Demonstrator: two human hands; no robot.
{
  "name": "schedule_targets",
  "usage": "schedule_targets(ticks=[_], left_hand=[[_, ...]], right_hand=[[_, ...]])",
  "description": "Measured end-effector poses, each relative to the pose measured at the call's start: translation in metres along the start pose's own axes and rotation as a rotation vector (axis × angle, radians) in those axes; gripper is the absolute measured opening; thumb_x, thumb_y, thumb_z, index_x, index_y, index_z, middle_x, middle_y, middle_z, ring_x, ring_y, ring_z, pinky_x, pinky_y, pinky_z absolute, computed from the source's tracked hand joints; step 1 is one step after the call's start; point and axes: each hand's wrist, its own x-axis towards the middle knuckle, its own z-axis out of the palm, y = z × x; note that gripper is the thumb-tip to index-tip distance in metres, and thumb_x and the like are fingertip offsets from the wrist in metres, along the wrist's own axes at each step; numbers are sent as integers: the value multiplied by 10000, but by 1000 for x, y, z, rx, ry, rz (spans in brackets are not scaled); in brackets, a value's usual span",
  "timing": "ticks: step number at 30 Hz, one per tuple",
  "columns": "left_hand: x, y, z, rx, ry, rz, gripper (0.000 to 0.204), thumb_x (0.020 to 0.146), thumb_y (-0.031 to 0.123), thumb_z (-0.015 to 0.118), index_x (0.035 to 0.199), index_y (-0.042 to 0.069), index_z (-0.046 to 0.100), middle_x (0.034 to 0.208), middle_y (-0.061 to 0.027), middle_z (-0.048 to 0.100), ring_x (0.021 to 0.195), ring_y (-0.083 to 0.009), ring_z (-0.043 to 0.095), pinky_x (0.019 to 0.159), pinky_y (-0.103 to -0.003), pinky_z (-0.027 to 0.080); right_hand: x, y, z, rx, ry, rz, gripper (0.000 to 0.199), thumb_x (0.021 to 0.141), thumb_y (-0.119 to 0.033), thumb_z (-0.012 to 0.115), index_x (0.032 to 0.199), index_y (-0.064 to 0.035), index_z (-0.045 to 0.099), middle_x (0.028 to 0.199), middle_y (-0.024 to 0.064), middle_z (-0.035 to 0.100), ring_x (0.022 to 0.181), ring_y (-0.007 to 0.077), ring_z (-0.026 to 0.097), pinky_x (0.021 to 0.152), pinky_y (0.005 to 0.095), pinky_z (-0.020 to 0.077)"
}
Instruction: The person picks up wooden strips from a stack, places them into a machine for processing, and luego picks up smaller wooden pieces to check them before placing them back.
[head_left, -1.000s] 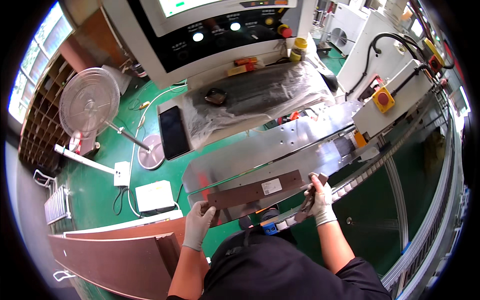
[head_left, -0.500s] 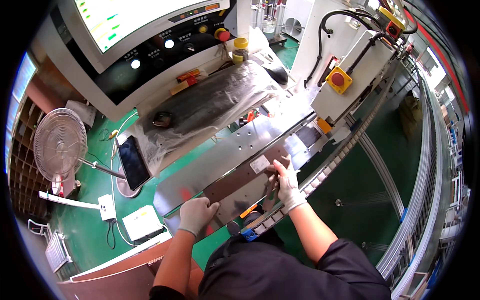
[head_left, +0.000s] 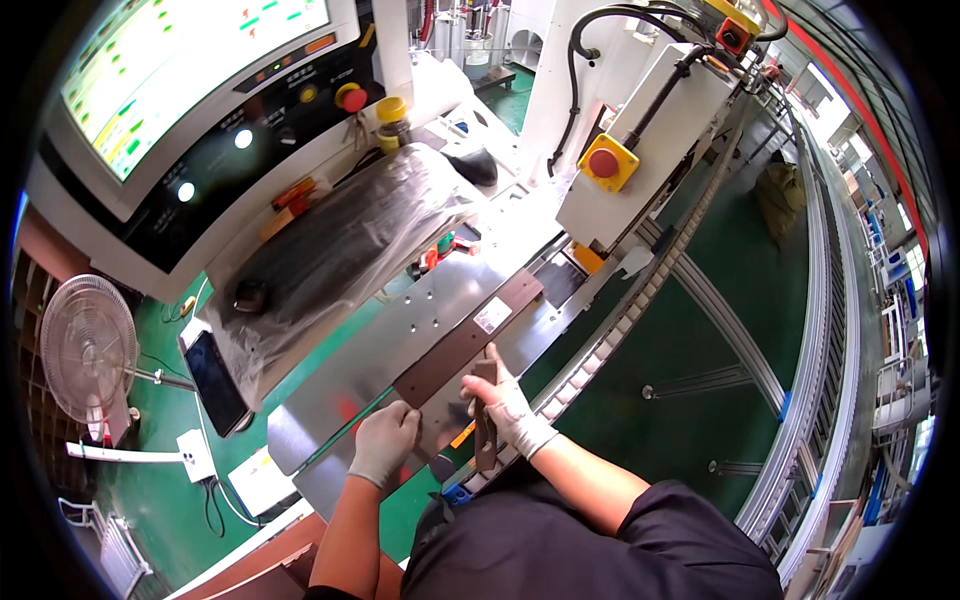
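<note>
A long brown flat board with a white label lies on a shiny metal work surface, slanting up to the right. My left hand, in a pale glove, is closed like a fist at the board's near left end. What its fingers hold, if anything, is hidden. My right hand, also gloved, is beside the board's near edge. Its thumb and fingers are closed around a narrow brown strip that points down toward my body.
A control panel with a screen and a red button stands at the back left. Plastic film covers a dark shelf before it. A machine head with a red stop button is at the right, and a fan at the left.
The view has shifted to the right. On the metal surface, the board has slid away and to the right, with my left fist following. My right hand keeps the brown strip, now more plainly visible.
</note>
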Motion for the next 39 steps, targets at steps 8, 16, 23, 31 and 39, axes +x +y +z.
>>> schedule_targets(ticks=[8, 16, 23, 31, 39], left_hand=[[12, 27, 16, 249, 92, -45, 349, 922, 392, 623, 778, 75, 652, 733, -157, 669, 738, -372, 671, 673, -494, 508], [79, 101, 60, 283, 107, 40, 339, 934, 391, 620, 793, 83, 645, 744, -151, 679, 743, -367, 677, 667, -506, 505], [149, 150, 100, 289, 147, 182, 353, 941, 408, 606, 787, 94, 651, 774, -153, 697, 750, -371, 685, 658, -502, 514], [179, 181, 109, 128, 158, -30, 379, 951, 443, 582, 896, 88, 704, 898, -173, 724, 877, -389, 690, 773, -490, 525], [52, 90, 86, -51, 369, 207, 149, 907, 167, 630, 1000, 59, 673, 1015, -147, 689, 985, -339, 659, 855, -440, 518]], right_hand=[[16, -21, -42, -378, -127, -125, 1040, 849, -239, 791, 1605, 22, 126, 1481, 249, 486, 1306, 247, 528, 1083, 316, 411], [69, -72, -133, -204, -173, -63, 1007, 859, -177, 770, 1600, 36, 122, 947, 66, 688, 822, 107, 639, 679, 262, 517], [85, -101, -151, -160, -149, 21, 1075, 846, -140, 783, 1623, -38, 46, 803, 37, 670, 623, 113, 592, 558, 287, 502], [89, -90, -164, -162, -194, -40, 979, 852, -183, 772, 1607, -19, 170, 861, 61, 684, 665, 118, 618, 580, 286, 518], [87, -84, -155, -71, -240, -43, 609, 873, -136, 767, 1410, -27, 499, 887, 43, 656, 731, 116, 613, 595, 282, 507]])
